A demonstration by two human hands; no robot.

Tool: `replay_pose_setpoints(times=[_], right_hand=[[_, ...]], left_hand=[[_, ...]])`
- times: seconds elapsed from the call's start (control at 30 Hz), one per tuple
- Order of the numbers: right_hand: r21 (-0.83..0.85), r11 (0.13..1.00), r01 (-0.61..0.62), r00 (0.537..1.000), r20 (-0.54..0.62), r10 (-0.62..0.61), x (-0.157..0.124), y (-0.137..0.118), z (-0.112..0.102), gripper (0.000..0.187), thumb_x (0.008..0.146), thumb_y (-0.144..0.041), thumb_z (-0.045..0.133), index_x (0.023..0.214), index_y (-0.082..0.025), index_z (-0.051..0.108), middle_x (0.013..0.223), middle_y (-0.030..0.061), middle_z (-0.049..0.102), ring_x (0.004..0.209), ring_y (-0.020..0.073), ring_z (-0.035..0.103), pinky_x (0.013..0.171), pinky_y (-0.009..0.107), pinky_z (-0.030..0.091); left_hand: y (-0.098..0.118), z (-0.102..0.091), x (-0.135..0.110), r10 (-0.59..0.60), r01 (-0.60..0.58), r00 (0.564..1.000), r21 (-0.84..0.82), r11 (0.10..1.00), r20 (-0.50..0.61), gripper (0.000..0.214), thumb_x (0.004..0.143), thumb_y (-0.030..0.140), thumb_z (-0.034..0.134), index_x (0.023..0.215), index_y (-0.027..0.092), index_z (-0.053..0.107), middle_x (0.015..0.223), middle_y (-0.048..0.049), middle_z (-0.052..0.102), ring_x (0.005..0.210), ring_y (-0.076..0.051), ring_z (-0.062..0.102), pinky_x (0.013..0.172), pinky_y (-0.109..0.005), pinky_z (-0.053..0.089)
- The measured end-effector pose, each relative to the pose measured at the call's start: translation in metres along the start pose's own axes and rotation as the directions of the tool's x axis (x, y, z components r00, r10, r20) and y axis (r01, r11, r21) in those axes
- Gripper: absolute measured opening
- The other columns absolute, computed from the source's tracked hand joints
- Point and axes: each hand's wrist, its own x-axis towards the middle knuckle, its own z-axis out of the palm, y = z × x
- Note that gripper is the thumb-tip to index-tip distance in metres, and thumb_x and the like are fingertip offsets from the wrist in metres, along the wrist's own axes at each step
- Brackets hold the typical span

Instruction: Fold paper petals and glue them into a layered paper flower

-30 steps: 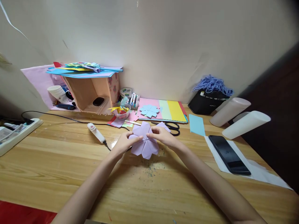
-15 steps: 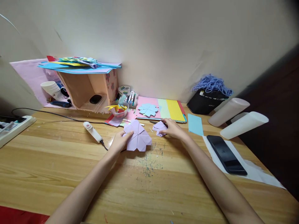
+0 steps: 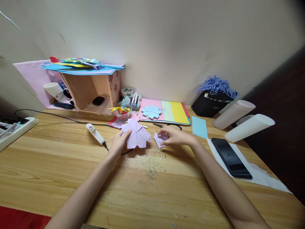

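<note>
A lilac paper flower (image 3: 137,136) with folded petals is pinched at its left edge by my left hand (image 3: 118,141), thumb on top. The flower is raised a little off the wooden table. My right hand (image 3: 175,135) curls over a smaller folded lilac paper piece (image 3: 159,141), with thumb and fingers on its right side. Part of that piece is hidden under the fingers. Behind my right hand lie black-handled scissors (image 3: 177,126), partly covered by it. A light blue paper flower (image 3: 152,112) rests on coloured sheets further back.
A white hot glue gun (image 3: 95,134) with a black cord lies left of my left hand. Behind it stand an open box (image 3: 90,92) and a tub of paper scraps (image 3: 122,113). On the right are a blue sheet (image 3: 199,127), a phone (image 3: 231,158) and white cylinders (image 3: 250,128).
My left hand has shifted the flower slightly left and back. My right hand has drawn the smaller piece a little nearer and left, and more of the scissors shows.
</note>
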Motion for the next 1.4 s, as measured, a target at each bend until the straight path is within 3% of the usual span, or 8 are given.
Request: replay_pose_setpoints(times=[0.13,0.33,0.6,0.7,0.87,1.2,1.4], right_hand=[[-0.051,0.995,-0.083,0.994,-0.069,0.080,0.003,0.014,0.005,0.037,0.063,-0.036,0.066,0.096,-0.021,0.059,0.100,0.0068,0.057,0.092,0.0227,0.052,0.076,0.033,0.040],[-0.008,0.993,-0.114,0.994,0.002,0.114,0.006,0.020,0.014,0.061,0.053,-0.031,0.072,0.110,-0.023,0.053,0.106,0.0064,0.054,0.095,0.0238,0.050,0.075,0.032,0.040],[0.113,0.988,-0.105,0.985,-0.123,0.119,0.004,0.010,-0.001,0.018,0.065,-0.032,0.063,0.077,-0.020,0.057,0.082,0.0020,0.055,0.073,0.0167,0.050,0.062,0.027,0.037],[0.348,0.937,-0.035,0.962,-0.242,0.126,0.003,-0.008,-0.005,0.021,0.069,-0.038,0.060,0.077,-0.020,0.053,0.077,0.0001,0.053,0.069,0.0144,0.049,0.060,0.026,0.037],[0.640,0.768,0.024,0.885,-0.372,0.282,0.010,-0.032,0.007,0.030,0.065,-0.041,0.064,0.080,-0.020,0.049,0.080,0.0010,0.057,0.071,0.0153,0.054,0.060,0.026,0.041],[0.671,0.741,-0.004,0.861,-0.375,0.344,0.015,-0.042,0.025,0.027,0.063,-0.039,0.066,0.072,-0.018,0.050,0.069,-0.0006,0.057,0.063,0.0142,0.053,0.057,0.026,0.040],[0.677,0.735,0.026,0.852,-0.400,0.338,0.013,-0.046,0.031,0.027,0.064,-0.037,0.065,0.068,-0.019,0.046,0.066,-0.0015,0.054,0.061,0.0133,0.051,0.056,0.026,0.039]], left_hand=[[0.000,0.002,-0.002,0.045,-0.043,0.998,-0.033,0.999,0.037,0.045,0.058,0.042,0.071,0.091,0.012,0.066,0.092,-0.0103,0.068,0.076,-0.020,0.062,0.065,-0.027,0.046],[0.001,0.004,-0.006,0.059,-0.061,0.997,0.034,0.998,0.054,0.045,0.056,0.040,0.072,0.091,0.012,0.066,0.094,-0.0111,0.067,0.082,-0.022,0.062,0.068,-0.028,0.046],[0.006,0.007,-0.011,0.077,-0.079,0.997,0.106,0.991,0.020,0.047,0.058,0.042,0.070,0.093,0.011,0.064,0.099,-0.0122,0.066,0.088,-0.023,0.060,0.071,-0.028,0.044],[0.004,0.008,-0.011,0.096,-0.098,0.995,0.122,0.988,0.023,0.047,0.059,0.044,0.068,0.092,0.010,0.064,0.096,-0.0123,0.067,0.087,-0.024,0.060,0.070,-0.028,0.044],[0.002,0.009,-0.013,0.130,-0.137,0.986,0.061,0.989,0.108,0.047,0.061,0.045,0.067,0.092,0.010,0.064,0.096,-0.0119,0.067,0.086,-0.023,0.060,0.071,-0.028,0.044],[0.005,0.016,-0.022,0.123,-0.109,0.964,-0.074,0.991,0.236,0.045,0.062,0.043,0.068,0.094,0.013,0.064,0.097,-0.0101,0.067,0.085,-0.023,0.061,0.073,-0.030,0.046],[0.006,0.017,-0.024,0.129,-0.123,0.957,-0.041,0.992,0.259,0.044,0.062,0.042,0.068,0.095,0.013,0.064,0.098,-0.0106,0.067,0.086,-0.023,0.061,0.071,-0.029,0.047]])
